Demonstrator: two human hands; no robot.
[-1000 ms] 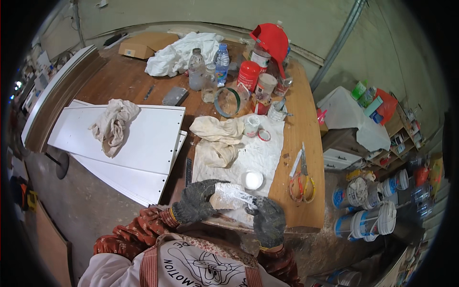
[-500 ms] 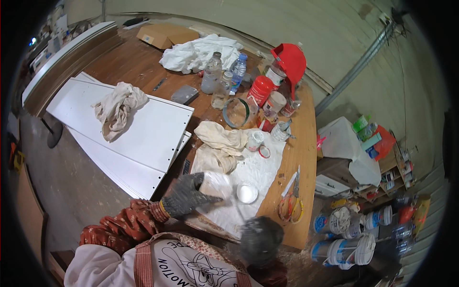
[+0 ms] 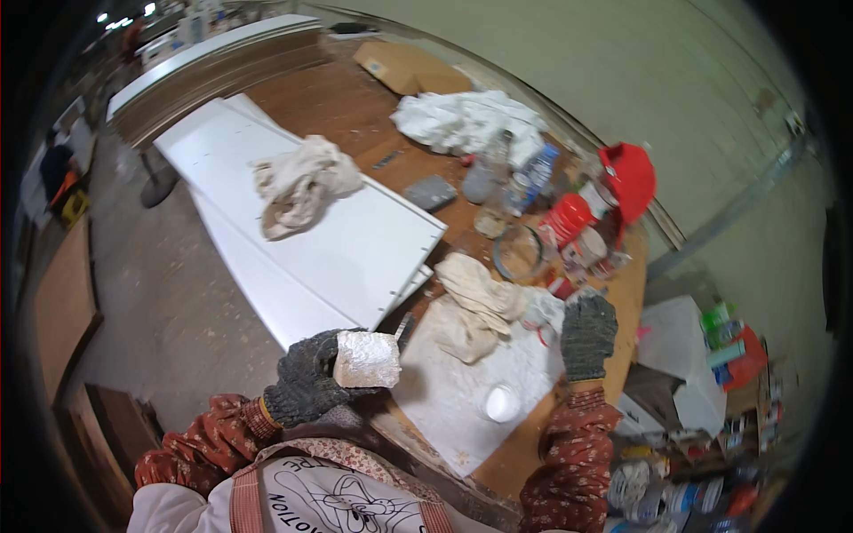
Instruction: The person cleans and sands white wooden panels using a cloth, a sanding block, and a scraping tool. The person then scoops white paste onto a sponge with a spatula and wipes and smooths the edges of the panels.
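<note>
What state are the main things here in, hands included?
Left hand, holding the block
Block, rough and white-faced
Right hand, extended; grip unclear
Cup, uncovered, white inside
Panels, flat, overlapping
Rag, crumpled on the panels
Bottles, upright, blurred

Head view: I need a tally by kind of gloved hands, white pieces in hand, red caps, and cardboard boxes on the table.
Gloved hands: 2 (left hand, right hand)
White piece in hand: 1
Red cap: 1
Cardboard box: 1
Total: 5
</note>
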